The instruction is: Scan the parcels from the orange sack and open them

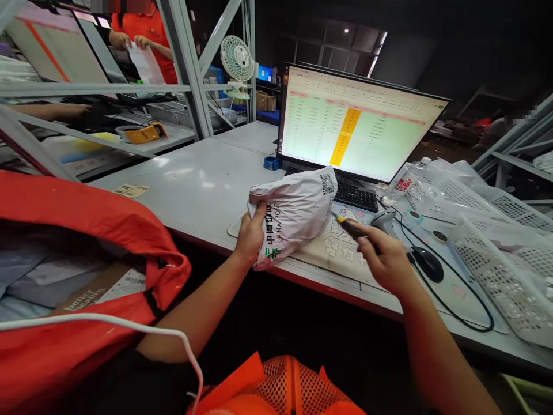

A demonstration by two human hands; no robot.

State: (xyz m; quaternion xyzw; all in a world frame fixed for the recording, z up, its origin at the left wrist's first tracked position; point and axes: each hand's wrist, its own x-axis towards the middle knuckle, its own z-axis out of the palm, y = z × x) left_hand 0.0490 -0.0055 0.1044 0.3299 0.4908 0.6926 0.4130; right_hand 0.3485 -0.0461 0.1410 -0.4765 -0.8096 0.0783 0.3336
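Note:
My left hand grips the left end of a crumpled white plastic mailing bag, with its thumb on top. The bag bears "China Post" lettering, a green mark and a QR code near its upper right corner. It is held tilted above the near edge of the desk. In my right hand is what looks like a utility knife, dark-handled with a yellow part near its thin tip. The tip points at the bag's right edge; whether it touches cannot be made out.
A monitor and keyboard stand behind the bag. Right are a scanner, a mouse with a looping cable, and white perforated baskets. An open red sack holds parcels at left. Beyond the frame, a co-worker handles a bag.

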